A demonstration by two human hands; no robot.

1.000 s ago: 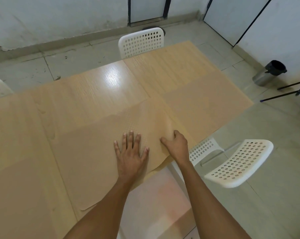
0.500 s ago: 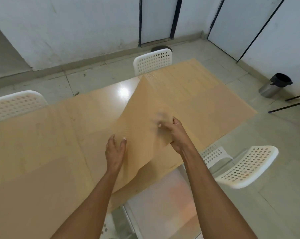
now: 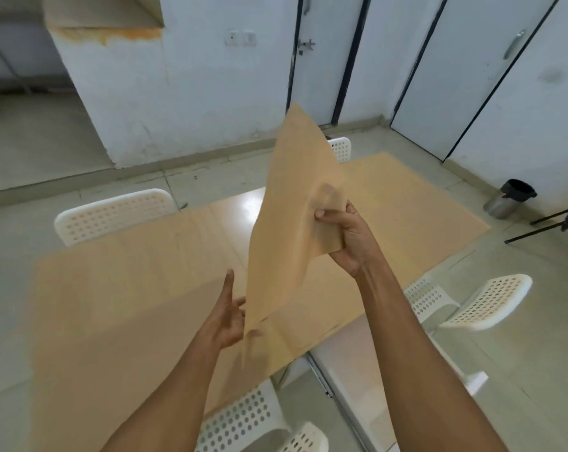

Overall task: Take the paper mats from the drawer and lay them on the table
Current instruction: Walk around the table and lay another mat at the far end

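A tan paper mat (image 3: 292,230) is raised almost upright over the wooden table (image 3: 243,207). My right hand (image 3: 344,236) pinches its right edge, and the paper is crumpled under the fingers. My left hand (image 3: 227,318) is at the mat's lower left edge with fingers apart and the index finger pointing up; the fingertips just touch the paper. The mat's bottom corner is blurred. Other tan mats lie flat on the table, one at the far right (image 3: 406,197) and one at the near left (image 3: 129,337). No drawer is in view.
White perforated chairs stand around the table: far left (image 3: 113,213), far end (image 3: 339,148), right (image 3: 485,301) and just below me (image 3: 243,419). A metal bin (image 3: 511,203) and a dark tripod leg (image 3: 553,223) are on the floor to the right.
The mat that lay flat under both hands has been lifted off the table and tipped upright by my right hand. My left hand has loosened from its edge. The view has tilted up.
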